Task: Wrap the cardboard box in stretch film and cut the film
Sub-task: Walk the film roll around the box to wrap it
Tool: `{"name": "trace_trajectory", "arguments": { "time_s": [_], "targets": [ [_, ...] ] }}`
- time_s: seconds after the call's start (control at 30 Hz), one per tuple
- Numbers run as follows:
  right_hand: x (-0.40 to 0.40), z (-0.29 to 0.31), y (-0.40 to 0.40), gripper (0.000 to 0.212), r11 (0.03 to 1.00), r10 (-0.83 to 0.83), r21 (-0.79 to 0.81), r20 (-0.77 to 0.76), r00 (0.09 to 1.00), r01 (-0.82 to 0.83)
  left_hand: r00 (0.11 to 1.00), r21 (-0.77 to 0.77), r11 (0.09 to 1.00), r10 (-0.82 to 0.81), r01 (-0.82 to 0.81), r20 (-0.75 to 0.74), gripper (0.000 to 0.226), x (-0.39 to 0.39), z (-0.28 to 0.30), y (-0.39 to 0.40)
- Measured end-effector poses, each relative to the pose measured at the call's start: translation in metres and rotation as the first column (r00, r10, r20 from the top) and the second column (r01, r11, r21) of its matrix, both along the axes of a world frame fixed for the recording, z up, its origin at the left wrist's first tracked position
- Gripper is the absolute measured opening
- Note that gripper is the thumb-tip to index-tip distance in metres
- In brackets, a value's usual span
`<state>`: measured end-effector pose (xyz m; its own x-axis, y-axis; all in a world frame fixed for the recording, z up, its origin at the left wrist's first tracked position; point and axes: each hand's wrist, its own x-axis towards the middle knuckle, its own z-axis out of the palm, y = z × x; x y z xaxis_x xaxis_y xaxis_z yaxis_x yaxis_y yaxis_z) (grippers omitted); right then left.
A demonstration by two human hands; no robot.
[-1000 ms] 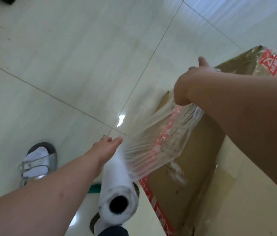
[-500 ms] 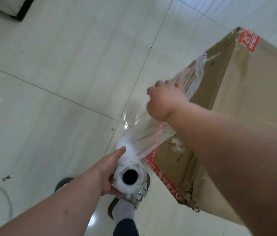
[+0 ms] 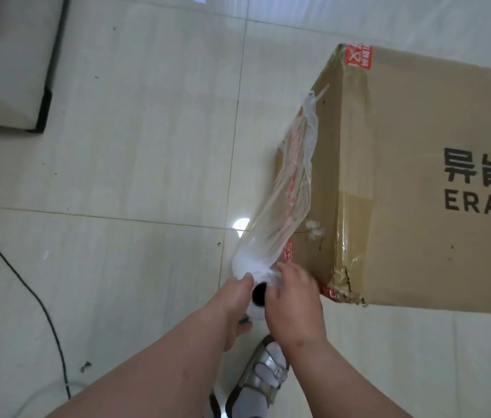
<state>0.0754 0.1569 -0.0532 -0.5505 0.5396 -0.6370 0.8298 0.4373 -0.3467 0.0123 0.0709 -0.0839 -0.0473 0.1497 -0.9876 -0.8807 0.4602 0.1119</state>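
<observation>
A large brown cardboard box (image 3: pixel 419 182) with black lettering and red tape stands on the tiled floor at the right. A white roll of stretch film (image 3: pixel 253 267) with a dark core hole points up at me just left of the box's near corner. Clear film (image 3: pixel 295 182) runs from the roll up along the box's left side, its bunched end stuck near the top edge. My left hand (image 3: pixel 235 300) grips the roll from the left. My right hand (image 3: pixel 295 300) holds the roll's upper end from the right, fingers curled over it.
A black cable (image 3: pixel 36 300) curves over the floor at the left. A pale piece of furniture with a dark edge (image 3: pixel 12 70) fills the top left corner. My sandalled foot in a white sock (image 3: pixel 262 378) stands below the roll.
My right hand let go of the film at the box's top edge and came down onto the roll's end. The film's end now clings to the box. My view shifted right.
</observation>
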Motion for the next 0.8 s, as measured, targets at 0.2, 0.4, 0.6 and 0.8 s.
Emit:
{"name": "trace_trajectory", "arguments": {
  "time_s": [0.2,0.4,0.6,0.8],
  "targets": [
    [0.014,-0.008,-0.009,0.064,0.902,-0.292,-0.301,0.099,0.951,0.309,0.997,-0.02,0.999,0.027,-0.028,-0.079,0.019,0.01,0.008,0.004],
    [0.017,-0.016,-0.011,0.044,0.816,-0.531,-0.164,0.166,0.831,0.554,0.988,0.034,0.999,-0.011,0.017,-0.157,0.029,0.009,0.015,0.015],
    [0.021,-0.023,-0.006,0.039,0.717,-0.642,-0.146,0.241,0.728,0.681,0.949,0.039,0.976,-0.2,0.215,-0.245,0.051,0.006,0.015,0.025],
    [0.026,-0.031,-0.019,0.038,0.652,-0.685,-0.143,0.31,0.659,0.745,0.89,0.035,0.913,-0.386,0.406,-0.243,0.046,0.0,0.02,0.016]
  ]
}}
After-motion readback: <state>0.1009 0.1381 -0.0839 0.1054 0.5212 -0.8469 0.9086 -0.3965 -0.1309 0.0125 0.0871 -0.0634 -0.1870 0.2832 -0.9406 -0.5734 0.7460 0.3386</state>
